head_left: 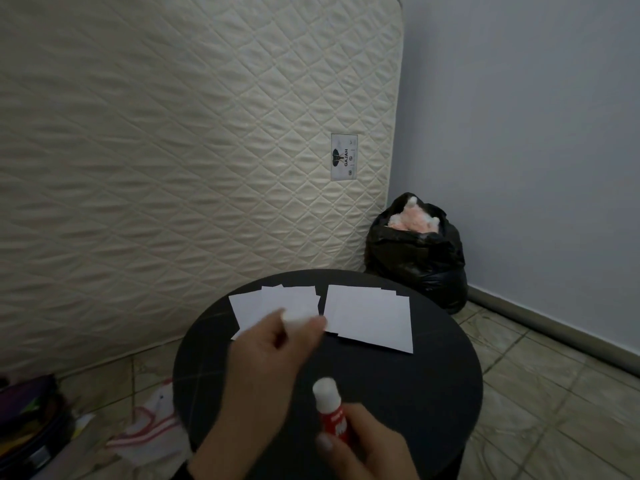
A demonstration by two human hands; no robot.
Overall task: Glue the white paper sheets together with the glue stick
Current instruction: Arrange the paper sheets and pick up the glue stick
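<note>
The red-bodied, white-tipped glue stick (330,415) is gripped upright in the closed right hand (367,445) near the body, while its small white cap (294,318) is pinched by the left hand (273,358), nearer the loose white paper sheets (369,317) spread beyond on the round black table (415,393).

Paper sheets (369,315) on table (415,393)

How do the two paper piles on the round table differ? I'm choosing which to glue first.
The left pile is fanned loosely, with the left hand over its near edge; the right pile is squarer, larger-looking and untouched. Both are white sheets on the black table.
</note>
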